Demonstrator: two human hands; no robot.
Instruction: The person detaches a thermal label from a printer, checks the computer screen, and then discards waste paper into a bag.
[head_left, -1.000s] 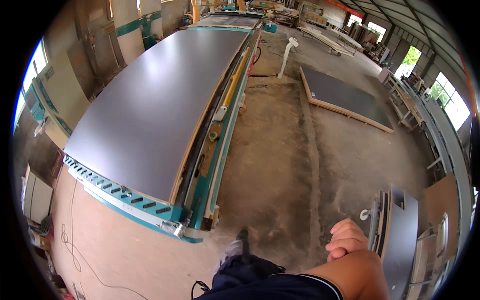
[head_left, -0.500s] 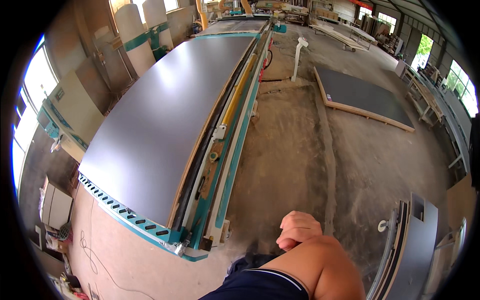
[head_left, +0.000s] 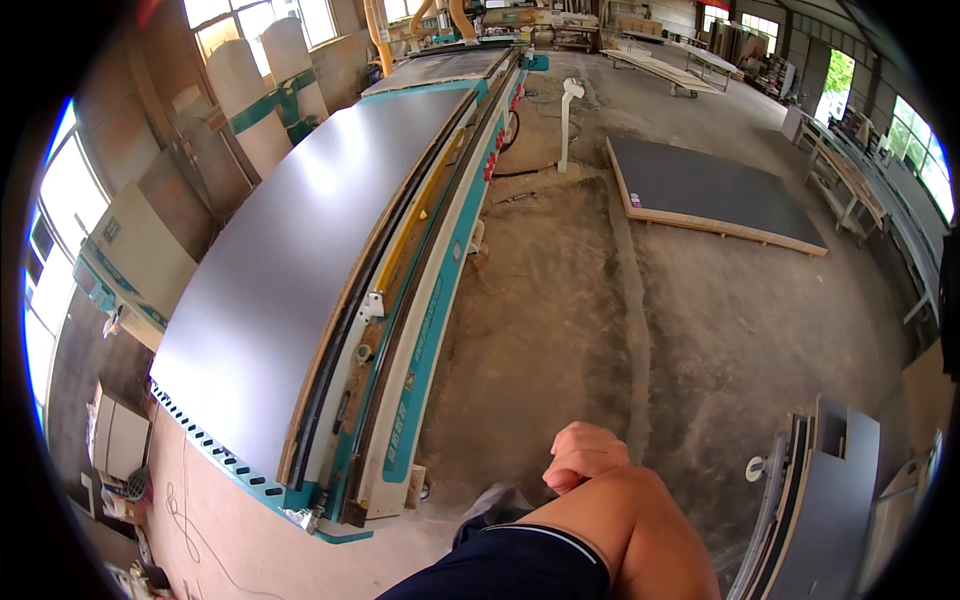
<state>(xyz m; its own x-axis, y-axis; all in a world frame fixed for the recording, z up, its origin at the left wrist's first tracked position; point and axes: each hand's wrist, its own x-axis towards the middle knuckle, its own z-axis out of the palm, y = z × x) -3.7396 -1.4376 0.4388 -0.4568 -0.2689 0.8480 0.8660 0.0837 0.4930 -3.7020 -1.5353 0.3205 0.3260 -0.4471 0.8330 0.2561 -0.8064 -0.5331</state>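
My right hand [head_left: 586, 456] is held in front of my body, its fingers curled into a loose fist. Nothing sticks out of it, and it touches nothing. Below it the bare forearm bends back to a dark navy sleeve with a white stripe. My left hand is out of sight. To the left stretches a long machine table with a teal and white side frame [head_left: 425, 335], and a large grey sheet [head_left: 285, 225] lies flat on it. A yellow bar [head_left: 408, 222] runs along the side of this machine, which stands apart from my hand.
Ahead on the right, a dark panel stack [head_left: 715, 190] lies low on the concrete floor [head_left: 530, 310]. A white post [head_left: 565, 130] stands beyond the machine. Grey boards [head_left: 830, 500] lean upright at lower right. A control cabinet [head_left: 135, 250] stands left, and a cable [head_left: 190, 535] trails across the floor.
The machine and floor stack have shifted left in view, and more of the machine's side shows. My right hand stays in a similar curled pose before my body.
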